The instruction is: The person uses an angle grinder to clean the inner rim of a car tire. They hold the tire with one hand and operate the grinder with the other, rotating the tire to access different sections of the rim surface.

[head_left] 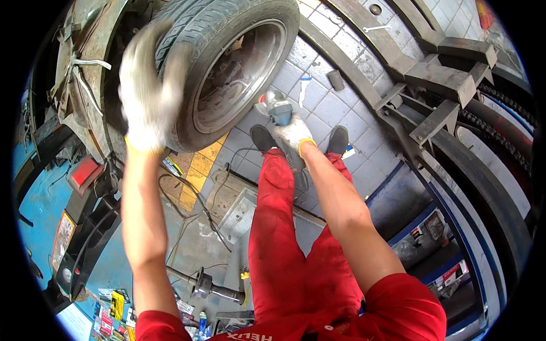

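Note:
My left hand point(151, 94), in a whitish work glove, is raised beside the tread of a large car wheel point(291, 34). Motion blurs it, but the fingers are stretched out and the thumb stands apart, with nothing in it. Whether it touches the tire I cannot tell. The wheel's dirty metal rim point(200, 116) faces right, towards me. Low over the tiles, my right hand point(296, 133), gloved with a yellow cuff, is closed round the teal body of an angle grinder point(280, 112). Its metal head points at the lower right of the tire.
Steel beams point(441, 82) and a chain point(500, 135) run along the right. A wrench point(377, 28) and a short dark cylinder point(336, 80) lie beyond my feet. Loose cables point(211, 211) cross the floor at left. A red lamp point(85, 175) sits below the worn bodywork point(91, 74).

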Available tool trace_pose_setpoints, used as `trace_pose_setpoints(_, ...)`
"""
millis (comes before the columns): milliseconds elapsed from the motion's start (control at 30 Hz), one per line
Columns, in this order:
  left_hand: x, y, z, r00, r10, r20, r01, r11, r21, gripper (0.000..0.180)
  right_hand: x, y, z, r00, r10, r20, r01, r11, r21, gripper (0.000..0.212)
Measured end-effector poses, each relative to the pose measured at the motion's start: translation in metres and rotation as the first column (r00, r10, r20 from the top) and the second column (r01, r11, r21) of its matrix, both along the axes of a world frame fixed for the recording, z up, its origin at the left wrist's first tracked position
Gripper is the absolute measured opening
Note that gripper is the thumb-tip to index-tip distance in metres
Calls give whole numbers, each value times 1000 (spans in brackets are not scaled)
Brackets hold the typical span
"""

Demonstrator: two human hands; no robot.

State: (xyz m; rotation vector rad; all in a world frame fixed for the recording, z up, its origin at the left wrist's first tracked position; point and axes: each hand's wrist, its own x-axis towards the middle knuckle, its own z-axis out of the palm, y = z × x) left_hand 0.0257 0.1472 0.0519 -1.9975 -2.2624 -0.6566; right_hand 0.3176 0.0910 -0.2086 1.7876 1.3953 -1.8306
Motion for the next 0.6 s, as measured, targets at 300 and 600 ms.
trace_pose_setpoints(300, -34, 50, -51, 985, 172, 10, -162, 946, -281, 56, -74, 17, -85, 941, 281, 191, -303, 948, 100, 69)
trace_pose_setpoints(600, -38, 48, -45, 986, 168, 16, -157, 951, -267, 59, -105, 27, -109, 879, 425, 214, -455, 883, 113, 72)
